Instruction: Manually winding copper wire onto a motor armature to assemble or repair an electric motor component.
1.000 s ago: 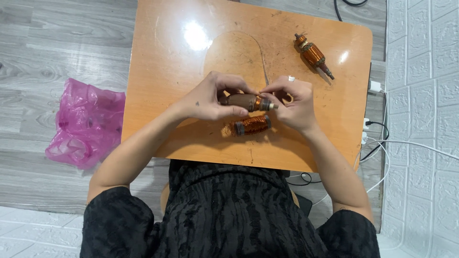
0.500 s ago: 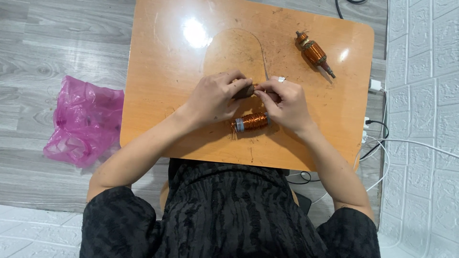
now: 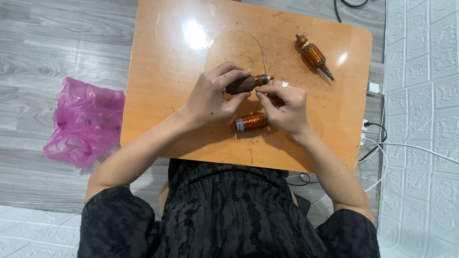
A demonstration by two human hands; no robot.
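Note:
My left hand (image 3: 213, 95) grips a dark brown motor armature (image 3: 246, 84) above the orange table (image 3: 158, 105), its shaft end pointing right. My right hand (image 3: 284, 106) is just right of it, fingertips pinched together near the armature's lower right; whether they hold a thin wire I cannot tell. A second armature wound with bright copper wire (image 3: 251, 122) lies on the table just below both hands. A third armature with a copper winding (image 3: 314, 56) lies apart at the table's upper right.
A crumpled pink plastic bag (image 3: 83, 124) lies on the grey wooden floor to the left of the table. White cables and a plug (image 3: 373, 88) hang by the table's right edge, next to a white tiled wall.
My left hand has lifted the dark armature up and away from the copper one. My right hand has drawn back slightly to the right, and its fingers have come off the armature's end.

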